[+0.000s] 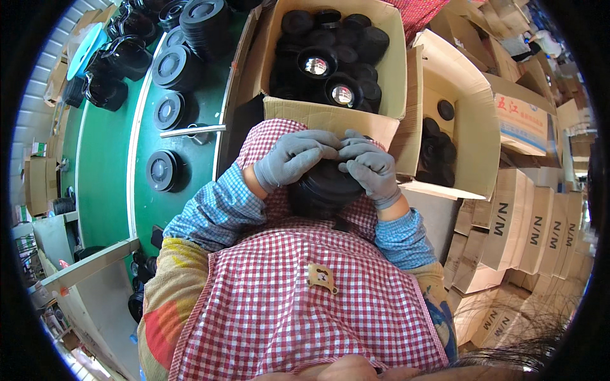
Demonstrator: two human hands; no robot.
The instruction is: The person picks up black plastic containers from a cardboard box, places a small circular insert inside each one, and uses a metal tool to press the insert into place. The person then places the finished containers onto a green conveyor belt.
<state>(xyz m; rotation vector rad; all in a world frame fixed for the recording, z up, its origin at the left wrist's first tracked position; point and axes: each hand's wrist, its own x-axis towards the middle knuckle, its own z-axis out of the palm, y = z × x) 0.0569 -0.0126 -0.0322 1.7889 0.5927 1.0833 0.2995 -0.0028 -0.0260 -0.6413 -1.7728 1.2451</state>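
Observation:
On my lap sits a dark, round, pot-like vessel (325, 188), tilted, its exact kind hard to make out. My left hand (293, 159), in a grey glove, curls its fingers over the far upper edge of it. From the other side my right hand (373, 166), gloved the same way, grips that edge, so both sets of fingertips nearly meet. The hands hide the top of the vessel. Beyond them an open cardboard box (330, 108) holds several black round parts, two with shiny centres (316, 66).
At left, a green workbench (101, 190) carries black ringed discs (162, 170), a stack of them (204, 25), a metal bar (192, 131) and black glossy jugs (127, 56). A second open box (467, 82) with black caps stands at right, near stacked cartons (508, 209).

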